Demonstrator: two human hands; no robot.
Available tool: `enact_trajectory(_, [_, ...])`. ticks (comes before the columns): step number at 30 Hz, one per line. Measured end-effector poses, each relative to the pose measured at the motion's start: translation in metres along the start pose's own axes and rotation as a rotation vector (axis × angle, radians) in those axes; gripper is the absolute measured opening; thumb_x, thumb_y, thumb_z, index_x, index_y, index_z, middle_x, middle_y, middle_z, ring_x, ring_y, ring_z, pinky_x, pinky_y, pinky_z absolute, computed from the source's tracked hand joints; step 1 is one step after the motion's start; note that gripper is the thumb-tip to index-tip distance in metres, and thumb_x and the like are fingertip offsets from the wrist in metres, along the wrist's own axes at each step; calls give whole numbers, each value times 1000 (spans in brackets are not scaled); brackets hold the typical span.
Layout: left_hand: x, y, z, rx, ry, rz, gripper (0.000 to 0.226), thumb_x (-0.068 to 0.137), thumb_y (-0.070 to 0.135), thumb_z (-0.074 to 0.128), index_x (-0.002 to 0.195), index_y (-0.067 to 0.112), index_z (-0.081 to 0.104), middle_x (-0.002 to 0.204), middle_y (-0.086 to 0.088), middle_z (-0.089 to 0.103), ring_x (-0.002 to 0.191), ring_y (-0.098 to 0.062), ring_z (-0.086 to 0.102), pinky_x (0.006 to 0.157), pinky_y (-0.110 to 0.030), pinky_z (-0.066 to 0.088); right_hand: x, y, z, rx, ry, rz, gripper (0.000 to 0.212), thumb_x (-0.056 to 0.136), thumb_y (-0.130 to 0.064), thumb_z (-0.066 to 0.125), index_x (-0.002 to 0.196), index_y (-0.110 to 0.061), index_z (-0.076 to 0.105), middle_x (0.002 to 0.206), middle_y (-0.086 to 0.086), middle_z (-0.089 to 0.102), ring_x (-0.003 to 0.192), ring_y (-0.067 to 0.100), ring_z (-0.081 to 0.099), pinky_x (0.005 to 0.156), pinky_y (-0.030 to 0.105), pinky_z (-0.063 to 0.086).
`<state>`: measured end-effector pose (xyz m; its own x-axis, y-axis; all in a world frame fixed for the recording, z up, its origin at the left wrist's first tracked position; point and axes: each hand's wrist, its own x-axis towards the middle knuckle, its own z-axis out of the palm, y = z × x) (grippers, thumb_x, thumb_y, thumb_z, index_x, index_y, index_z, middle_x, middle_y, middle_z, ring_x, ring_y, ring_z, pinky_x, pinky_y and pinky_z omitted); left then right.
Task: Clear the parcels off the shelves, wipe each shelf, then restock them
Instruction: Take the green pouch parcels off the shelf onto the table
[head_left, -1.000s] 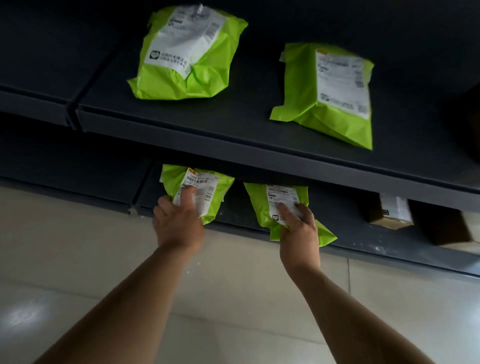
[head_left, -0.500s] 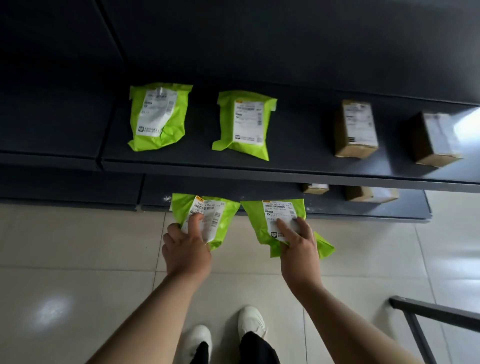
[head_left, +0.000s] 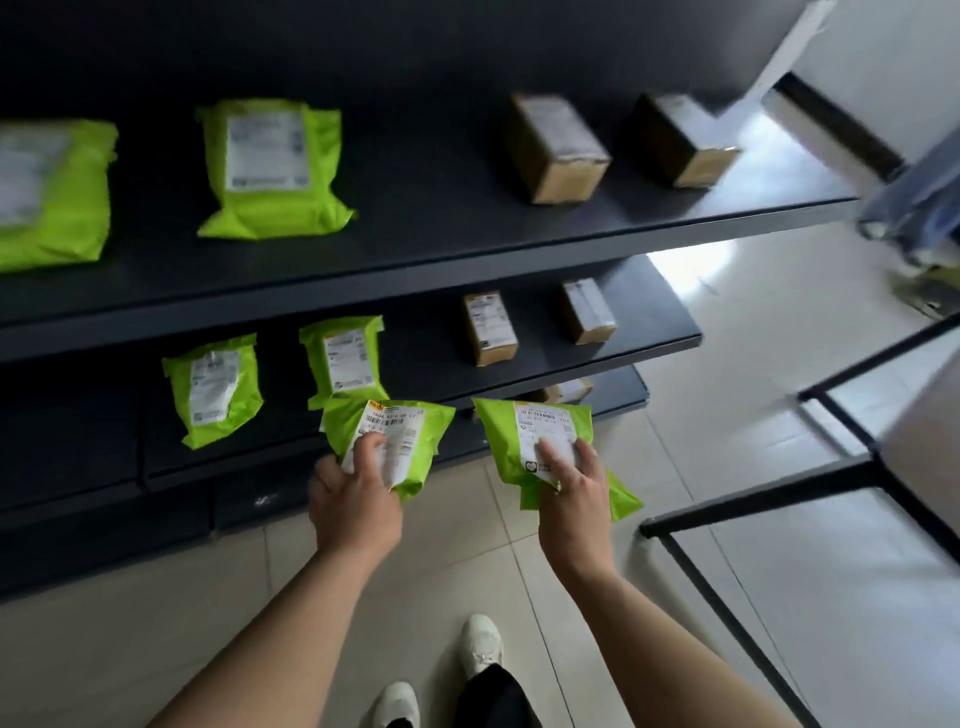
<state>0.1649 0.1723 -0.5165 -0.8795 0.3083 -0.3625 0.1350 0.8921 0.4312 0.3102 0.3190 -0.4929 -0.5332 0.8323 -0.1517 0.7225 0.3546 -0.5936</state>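
At lower centre, the left grip (head_left: 356, 512) is clamped on a green mailer (head_left: 431, 431), thumb on its label; the right grip (head_left: 574, 514) is clamped on a second mailer (head_left: 501, 436). Beyond, in the upper frame, green parcels (head_left: 270, 166) and brown boxes (head_left: 558, 150) lie on dark shelves (head_left: 441, 244).

On the middle shelf (head_left: 426, 353), two shelf mailers (head_left: 215, 389) lie left and two lower boxes (head_left: 490, 327) right. Above it, the upper shelf (head_left: 441, 223) bears the same order — upper mailers (head_left: 272, 166) left, upper boxes (head_left: 558, 148) right. Before it, the left hand (head_left: 356, 506) holds the left mailer (head_left: 415, 431) beside the right mailer (head_left: 501, 431) in the right hand (head_left: 574, 512); a table frame (head_left: 753, 496) stands right of it.
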Motion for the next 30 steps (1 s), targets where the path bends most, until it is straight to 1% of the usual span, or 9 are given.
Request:
enact_trajectory(2, [-15,29,-20,15,14,65,63,87,20,59,138,36,27,134,-17,25,117,-37,32,102,-45,30,-10,-3,-36,32,66,25,57,88,5,55,133,-29,57,154,9,27,139,26,29,109,22,20])
enact_trajectory(5, [-29,65,-37,52,25,140,61,86,21,59,137,35,28,133,-18,26,115,-38,34,101,-44,30,-20,-5,-74,62,122,63,54,90,4,53,134,-29,56,155,9,27,141,26,26,115,29,22])
enact_trajectory(8, [-50,108,-44,86,5,249,61,87,22,59,137,35,28,132,-19,27,113,-38,35,100,-44,30,-32,6,-118,107,214,108,51,92,1,52,134,-28,56,154,8,26,140,27,27,116,36,25])
enact_trajectory(10, [-64,133,-45,82,-8,297,62,86,22,60,138,34,29,132,-19,27,114,-38,36,101,-44,30,-39,17,-141,136,270,142,51,92,2,51,134,-26,57,154,8,26,140,27,28,115,39,27])
enact_trajectory(12, [-83,162,-40,89,-25,369,63,86,21,60,139,33,29,132,-19,27,112,-38,36,101,-44,31,-49,35,-167,159,327,187,52,93,3,49,135,-26,56,156,6,24,141,25,27,117,37,25])
enact_trajectory(15, [-111,198,-28,119,-60,442,63,86,20,59,139,31,27,132,-19,26,110,-36,37,98,-43,32,-64,64,-199,129,371,231,54,91,4,49,135,-25,56,157,6,23,143,23,25,118,30,21])
enact_trajectory(17, [-131,224,-14,143,-90,481,63,87,20,58,140,32,25,132,-18,25,109,-35,36,97,-42,33,-71,89,-224,132,410,281,54,90,5,50,134,-25,57,156,8,24,143,25,25,115,26,18])
enact_trajectory(24, [-206,328,47,173,-169,584,64,87,20,56,141,34,24,135,-18,22,115,-37,34,100,-43,32,-83,183,-326,106,539,402,57,88,6,47,137,-24,55,156,10,24,144,26,22,118,28,15])
enact_trajectory(30, [-271,426,108,193,-205,656,64,89,19,53,142,32,20,134,-19,23,119,-37,31,105,-43,29,-86,272,-410,126,654,473,55,89,5,48,136,-23,56,156,9,24,143,25,22,116,25,13])
